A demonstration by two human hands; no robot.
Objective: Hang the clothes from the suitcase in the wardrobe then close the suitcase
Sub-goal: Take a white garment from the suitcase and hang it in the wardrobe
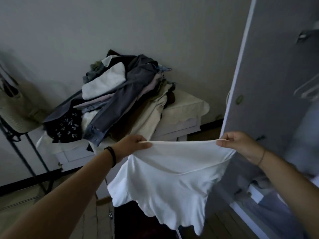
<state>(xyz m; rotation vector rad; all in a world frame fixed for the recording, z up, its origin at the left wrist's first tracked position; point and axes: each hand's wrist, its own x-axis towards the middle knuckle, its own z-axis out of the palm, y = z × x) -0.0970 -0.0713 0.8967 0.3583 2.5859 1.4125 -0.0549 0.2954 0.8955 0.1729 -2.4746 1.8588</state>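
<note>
A white skirt (172,185) with a wavy hem hangs in front of me, stretched flat by its waistband. My left hand (133,145) pinches the waistband's left end; a black band circles that wrist. My right hand (240,145) pinches the right end. The wardrobe (269,83) stands open on the right, its pale door edge just behind my right hand. Empty hangers (309,88) show blurred inside it. Below the skirt a dark shape (138,221) may be the suitcase; I cannot tell.
A heap of clothes (117,100) in grey, white, beige and floral black lies on a small white table (183,118) against the wall. A dark metal rack (22,140) with a woven bag (19,111) stands at the left. Wooden floor runs below.
</note>
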